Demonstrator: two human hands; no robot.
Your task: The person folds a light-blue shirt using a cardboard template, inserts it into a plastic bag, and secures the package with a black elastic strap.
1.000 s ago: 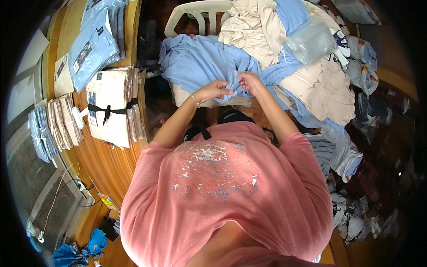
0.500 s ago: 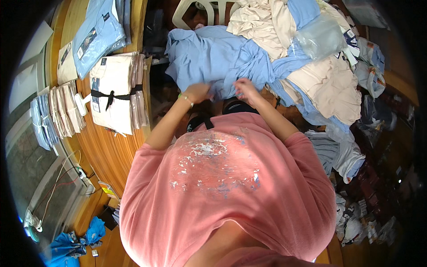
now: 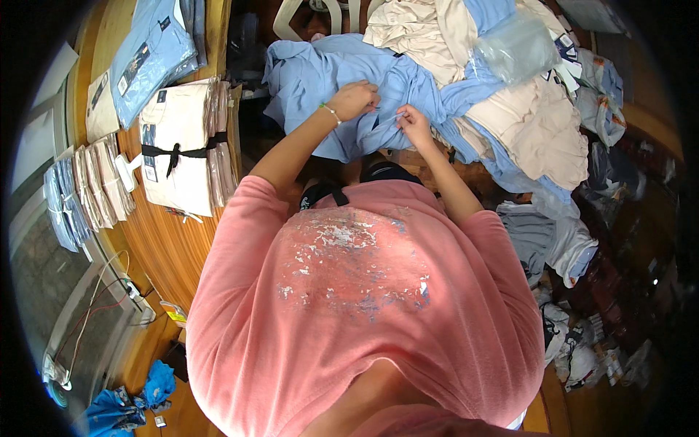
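Leftward, clear bags [image 3: 169, 71] hold folded blue shirts [image 3: 149, 45], while 2 hands [image 3: 355, 100] [image 3: 416, 127] pinch a blue garment [image 3: 328, 73].

Wood-grained table [image 3: 164, 247]: left | pale slatted chair [image 3: 285, 17]: top | probable window [image 3: 54, 273]: far left | right side: dim

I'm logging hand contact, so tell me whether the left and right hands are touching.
Apart: the head view shows blue cloth between the fingertips of the left hand and the right hand.
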